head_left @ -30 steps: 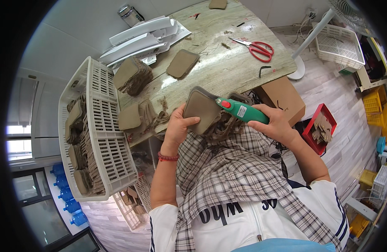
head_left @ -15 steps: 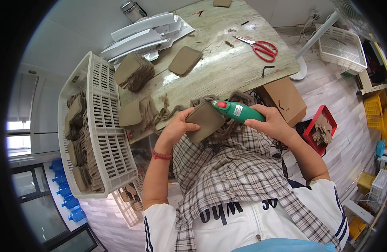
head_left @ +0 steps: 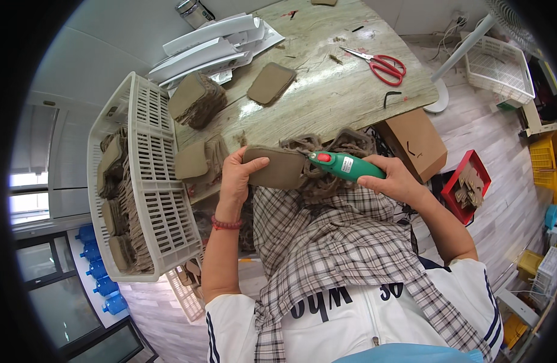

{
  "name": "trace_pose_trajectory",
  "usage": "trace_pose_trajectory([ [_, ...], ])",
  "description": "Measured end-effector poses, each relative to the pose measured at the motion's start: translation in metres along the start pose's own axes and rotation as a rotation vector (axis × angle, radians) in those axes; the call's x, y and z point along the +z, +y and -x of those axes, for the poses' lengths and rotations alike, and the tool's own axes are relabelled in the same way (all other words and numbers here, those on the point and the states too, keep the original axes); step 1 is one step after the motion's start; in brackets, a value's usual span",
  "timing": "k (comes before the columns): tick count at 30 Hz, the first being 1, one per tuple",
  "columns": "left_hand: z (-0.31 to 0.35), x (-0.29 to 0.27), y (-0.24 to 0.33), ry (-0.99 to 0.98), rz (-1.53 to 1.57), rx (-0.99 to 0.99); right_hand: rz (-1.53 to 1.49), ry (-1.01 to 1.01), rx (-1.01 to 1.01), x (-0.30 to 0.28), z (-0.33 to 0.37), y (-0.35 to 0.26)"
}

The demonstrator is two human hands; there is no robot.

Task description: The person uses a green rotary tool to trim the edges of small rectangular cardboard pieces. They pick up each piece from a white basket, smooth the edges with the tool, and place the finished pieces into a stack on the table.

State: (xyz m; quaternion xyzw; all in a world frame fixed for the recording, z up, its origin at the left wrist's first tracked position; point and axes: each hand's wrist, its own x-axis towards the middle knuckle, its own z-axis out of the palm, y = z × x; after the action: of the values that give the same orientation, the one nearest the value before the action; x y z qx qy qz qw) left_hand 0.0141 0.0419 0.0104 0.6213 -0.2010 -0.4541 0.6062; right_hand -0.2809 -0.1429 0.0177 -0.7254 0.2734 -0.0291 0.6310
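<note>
Between the thumb and fingers of my left hand (head_left: pixel 239 174) is a brown fabric pad (head_left: pixel 275 167) with rounded corners, held over my lap. My right hand (head_left: pixel 392 179) is wrapped round a green handheld electric cutter (head_left: pixel 345 165) with a red button. The cutter's tip meets the pad's right edge. Under it hang looped brown fabric offcuts (head_left: pixel 351 142) at the table's near edge. Left of my left hand, more brown pads (head_left: pixel 197 160) lie fanned on the table, and a taller pad stack (head_left: pixel 194 100) stands behind them. A single pad (head_left: pixel 271 83) lies flat nearby.
On the wooden table (head_left: pixel 327 91) lie red-handled scissors (head_left: pixel 381 65) and a pile of white papers (head_left: pixel 212 48). A white plastic basket (head_left: pixel 154 206) full of pads stands at left. To the right are a cardboard box (head_left: pixel 417 142) and a red tray (head_left: pixel 472 162) of small pieces.
My left hand has moved left and turned the pad until its long side lies nearly level. The cutter stays at its edge, now near the right end. The view has shifted slightly.
</note>
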Motion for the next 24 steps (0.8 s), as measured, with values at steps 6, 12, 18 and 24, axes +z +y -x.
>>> trace_pose_trajectory([
  [6, 0.001, 0.007, 0.004, -0.026, -0.043, -0.03, 0.166, 0.026, -0.134, 0.0, 0.002, -0.004],
  [12, 0.0, 0.015, -0.002, -0.117, -0.103, -0.04, 0.204, 0.031, -0.178, 0.004, 0.001, -0.002],
  [18, 0.004, 0.028, 0.003, -0.197, -0.173, -0.113, 0.151, -0.001, -0.145, 0.009, -0.003, -0.008],
  [24, 0.007, 0.035, 0.013, -0.271, -0.248, -0.208, 0.135, -0.057, -0.167, 0.012, -0.012, -0.016],
])
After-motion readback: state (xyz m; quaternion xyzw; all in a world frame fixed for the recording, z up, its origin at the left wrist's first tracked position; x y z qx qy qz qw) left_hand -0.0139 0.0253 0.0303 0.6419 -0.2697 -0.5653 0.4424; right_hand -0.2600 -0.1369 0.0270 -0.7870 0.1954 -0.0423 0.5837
